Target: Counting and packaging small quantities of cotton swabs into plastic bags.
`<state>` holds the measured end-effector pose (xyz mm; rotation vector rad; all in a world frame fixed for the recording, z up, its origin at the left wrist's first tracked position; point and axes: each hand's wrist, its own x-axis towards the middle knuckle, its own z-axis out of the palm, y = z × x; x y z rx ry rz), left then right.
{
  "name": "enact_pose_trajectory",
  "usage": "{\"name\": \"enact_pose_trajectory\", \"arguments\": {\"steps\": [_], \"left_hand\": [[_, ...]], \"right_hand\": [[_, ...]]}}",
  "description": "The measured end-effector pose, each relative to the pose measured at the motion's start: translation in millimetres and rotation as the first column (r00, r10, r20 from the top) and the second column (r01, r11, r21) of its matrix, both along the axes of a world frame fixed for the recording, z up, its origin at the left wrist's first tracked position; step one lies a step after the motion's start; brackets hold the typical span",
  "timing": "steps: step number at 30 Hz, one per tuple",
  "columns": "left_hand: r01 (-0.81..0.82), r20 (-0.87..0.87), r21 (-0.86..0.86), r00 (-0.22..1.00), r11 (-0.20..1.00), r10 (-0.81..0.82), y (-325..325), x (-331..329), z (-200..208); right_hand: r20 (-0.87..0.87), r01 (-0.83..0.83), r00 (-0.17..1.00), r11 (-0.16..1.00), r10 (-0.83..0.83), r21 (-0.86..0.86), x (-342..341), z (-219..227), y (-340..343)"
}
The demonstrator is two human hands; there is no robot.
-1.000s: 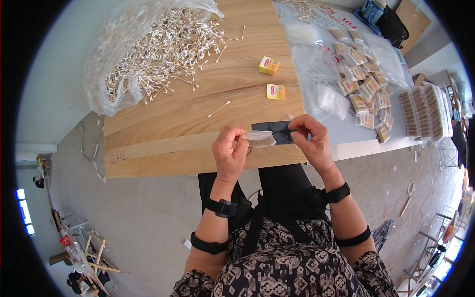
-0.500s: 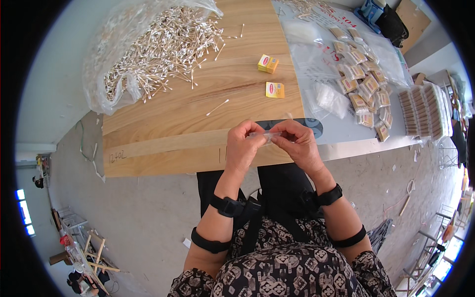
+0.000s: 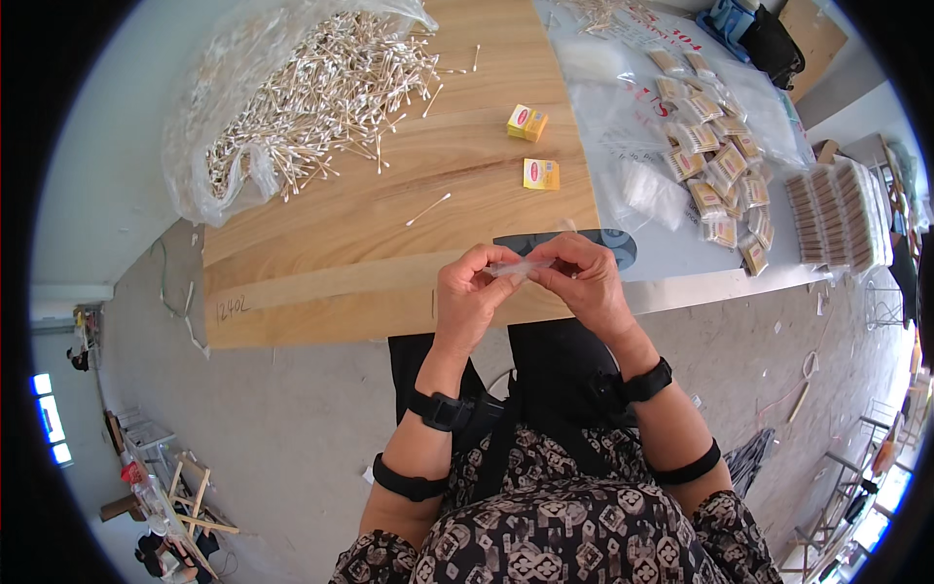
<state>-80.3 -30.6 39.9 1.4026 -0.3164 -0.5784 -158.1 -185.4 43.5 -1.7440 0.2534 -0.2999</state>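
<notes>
My left hand (image 3: 469, 298) and my right hand (image 3: 582, 282) meet over the near edge of the wooden board (image 3: 389, 195). Between their fingertips they pinch a small clear plastic packet (image 3: 513, 268). A dark oval object (image 3: 603, 243) lies on the table just behind my right hand. One loose cotton swab (image 3: 428, 209) lies on the board beyond my left hand.
A big heap of cotton swabs (image 3: 321, 88) spills from a clear bag at the far left. Two small yellow boxes (image 3: 541, 173) (image 3: 526, 122) sit mid-board. Filled packets (image 3: 715, 165) on clear plastic and rows of bundled sticks (image 3: 837, 214) lie at the right.
A second ago my right hand held the dark object near the packet. It now lies on the table, and both hands have closed together on the clear packet.
</notes>
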Motion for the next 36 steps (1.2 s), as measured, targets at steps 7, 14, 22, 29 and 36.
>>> {"name": "enact_pose_trajectory", "arguments": {"steps": [7,14,22,29,36], "left_hand": [[-0.023,0.287,-0.013,0.958,1.0,0.026,2.9,1.5,-11.4],[-0.216,0.658,0.037,0.74,0.976,0.139,-5.1,-8.8,-9.2],[-0.161,0.589,0.106,0.806,0.981,0.068,20.5,-17.1,-23.4],[-0.276,0.211,-0.062,0.936,0.959,0.283,20.3,-30.4,-11.4],[-0.007,-0.618,0.079,0.784,0.997,0.055,28.5,-27.9,-4.8]], "right_hand": [[0.166,0.002,0.986,0.996,0.012,-0.084,3.5,-2.3,1.4],[0.311,0.142,0.948,0.969,-0.075,-0.201,4.8,-7.3,14.1],[-0.503,0.283,0.857,0.711,0.115,0.644,-22.4,1.7,14.5],[-0.427,0.317,0.893,0.471,0.144,0.823,-21.5,-20.0,30.5],[-0.427,0.355,0.892,0.354,0.148,0.865,-25.3,-21.3,36.1]]}}
